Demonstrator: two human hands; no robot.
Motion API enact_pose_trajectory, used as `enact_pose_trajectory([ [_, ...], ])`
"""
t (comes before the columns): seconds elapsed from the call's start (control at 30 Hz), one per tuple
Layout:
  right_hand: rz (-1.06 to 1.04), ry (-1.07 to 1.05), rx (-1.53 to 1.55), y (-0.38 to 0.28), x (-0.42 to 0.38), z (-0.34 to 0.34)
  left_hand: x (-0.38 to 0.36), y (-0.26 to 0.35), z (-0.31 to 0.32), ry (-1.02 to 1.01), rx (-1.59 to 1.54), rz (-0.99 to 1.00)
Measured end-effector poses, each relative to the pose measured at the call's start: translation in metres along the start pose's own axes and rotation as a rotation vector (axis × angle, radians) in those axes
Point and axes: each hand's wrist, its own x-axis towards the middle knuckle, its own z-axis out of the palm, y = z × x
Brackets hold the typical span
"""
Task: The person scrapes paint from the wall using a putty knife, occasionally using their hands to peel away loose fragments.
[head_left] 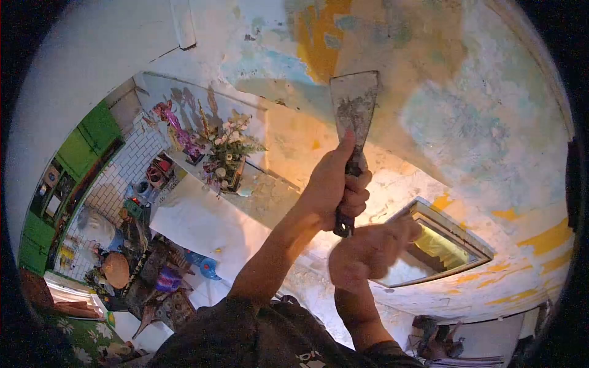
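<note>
My left hand (340,190) is wrapped round the dark handle of a paint scraper (354,110), its thumb laid up along the base of the blade. The wide metal blade is smeared and points upward. Its straight edge overlaps a patch of peeling wall surface (392,80) with orange, pale blue and bare plaster areas. Just below the handle's end is my right hand (368,251), blurred by motion, its fingers towards the right. I cannot tell whether it holds anything.
A framed opening (454,245) with yellow cloth is set in the wall at right. Flowers in a vase (230,147) stand on the left. Below are a white surface (190,211) and a cluttered kitchen area with green cabinets (76,150) and a round brown object (115,270).
</note>
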Motion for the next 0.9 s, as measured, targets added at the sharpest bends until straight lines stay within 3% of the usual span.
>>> enact_pose_trajectory([
  [0.17,-0.228,-0.712,-0.115,0.008,0.026,-0.041,0.004,0.000,-0.008,-0.032,-0.025,-0.072],
  [0.37,-0.163,-0.717,-0.085,0.003,0.021,-0.032,-0.003,0.005,-0.003,-0.075,0.014,-0.015],
  [0.47,-0.145,-0.758,-0.078,0.002,0.016,-0.046,-0.004,0.008,-0.007,0.020,0.052,-0.049],
  [0.57,0.038,-0.540,0.134,-0.008,0.002,-0.060,-0.006,0.003,-0.007,-0.069,0.065,-0.008],
  [0.63,0.075,-0.462,0.208,-0.003,-0.007,-0.050,-0.003,0.006,-0.004,-0.017,0.006,-0.060],
  [0.7,0.118,-0.555,0.034,0.006,-0.020,-0.038,0.001,0.006,-0.004,0.085,0.059,-0.060],
  [0.9,0.256,-0.730,0.037,-0.009,0.002,-0.027,-0.005,0.004,-0.001,-0.050,0.055,-0.059],
])
